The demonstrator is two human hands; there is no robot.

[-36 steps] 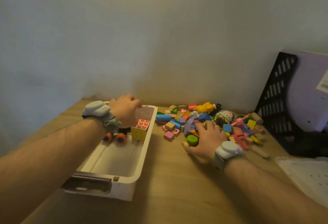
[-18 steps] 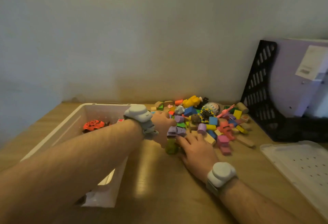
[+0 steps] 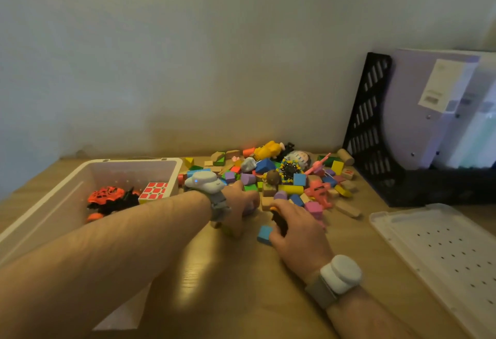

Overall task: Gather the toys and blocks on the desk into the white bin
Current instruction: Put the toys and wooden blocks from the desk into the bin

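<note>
At the near edge of the block pile (image 3: 279,177) on the tabletop (image 3: 241,285), both hands gather: left hand (image 3: 241,204) clamped on a pale piece, right hand (image 3: 295,228) around a dark toy, next needing lifts toward the white bin (image 3: 80,175) at nine o'clock.

White bin (image 3: 80,177) placed left on the desk, holding a red-black toy car (image 3: 107,196) and cube (image 3: 153,191); coloured blocks (image 3: 281,180) heaped to its right
</note>
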